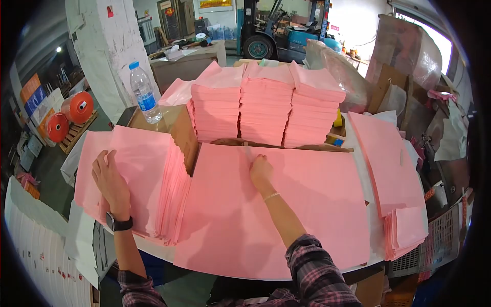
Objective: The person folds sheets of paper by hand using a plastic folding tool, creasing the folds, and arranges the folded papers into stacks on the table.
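Observation:
My left hand [110,181] lies on a stack of folded pink sheets [146,163] at the left, its fingers loosely bent and apart, touching the top sheet. A dark watch is on that wrist. Before me a large pink sheet [307,215] is spread flat over the table. My right hand [261,171] is closed near the far edge of this sheet, around a pale slim strip [247,151] whose tip shows beyond the fingers. What kind of tool the strip is, I cannot make out.
Tall piles of folded pink sheets [263,110] stand at the back. A water bottle [143,94] rests on a cardboard box [181,128]. More pink sheets [388,158] and a small folded stack [405,233] lie at the right. A forklift [286,36] is parked behind.

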Motion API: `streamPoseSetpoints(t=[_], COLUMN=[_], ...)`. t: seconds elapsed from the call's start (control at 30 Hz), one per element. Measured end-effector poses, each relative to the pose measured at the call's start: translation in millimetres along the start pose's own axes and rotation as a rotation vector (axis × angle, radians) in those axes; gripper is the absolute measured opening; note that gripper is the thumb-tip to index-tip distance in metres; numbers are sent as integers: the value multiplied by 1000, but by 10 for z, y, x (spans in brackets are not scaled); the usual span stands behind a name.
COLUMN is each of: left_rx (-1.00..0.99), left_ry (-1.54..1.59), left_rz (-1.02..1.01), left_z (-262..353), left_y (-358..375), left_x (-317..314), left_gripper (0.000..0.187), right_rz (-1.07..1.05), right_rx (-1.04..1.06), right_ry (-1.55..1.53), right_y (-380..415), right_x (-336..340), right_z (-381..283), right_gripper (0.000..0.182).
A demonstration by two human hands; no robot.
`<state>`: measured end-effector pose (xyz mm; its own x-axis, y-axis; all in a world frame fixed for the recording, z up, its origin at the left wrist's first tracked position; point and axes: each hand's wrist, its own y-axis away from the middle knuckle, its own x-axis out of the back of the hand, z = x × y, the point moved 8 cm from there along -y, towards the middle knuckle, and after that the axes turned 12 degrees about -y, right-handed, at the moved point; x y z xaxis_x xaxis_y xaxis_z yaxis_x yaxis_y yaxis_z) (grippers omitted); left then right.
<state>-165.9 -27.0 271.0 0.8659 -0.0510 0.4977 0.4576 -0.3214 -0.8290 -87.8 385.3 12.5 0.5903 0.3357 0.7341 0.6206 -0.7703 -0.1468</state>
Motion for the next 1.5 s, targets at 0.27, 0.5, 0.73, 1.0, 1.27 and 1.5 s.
streamPoseSetpoints(t=[0.27,0.5,0.73,1.0,1.27,1.5], left_rx=[-44,-133,-379,-611,-532,-553], left_ry=[147,308,951,765,757,712], left_rz=[-277,-181,-544,-750,-781,-738], left_z=[74,338,1241,1955,1992,2020], left_y=[41,201,1262,2298,2386,2467], left_x=[-159,547,881,370,337,312], left_gripper=[39,31,29,75,85,87], right_rz=[1,-5,-45,-50,-104,-55], right_rx=[37,31,-1,357,244,194], right_ry=[-10,-5,-158,-137,-108,-25], right_y=[105,-76,-298,26,768,2110], right_x=[107,-37,116,347,820,1720], right_z=[-169,-15,309,110,168,619], right_gripper=[32,31,31,32,33,22])
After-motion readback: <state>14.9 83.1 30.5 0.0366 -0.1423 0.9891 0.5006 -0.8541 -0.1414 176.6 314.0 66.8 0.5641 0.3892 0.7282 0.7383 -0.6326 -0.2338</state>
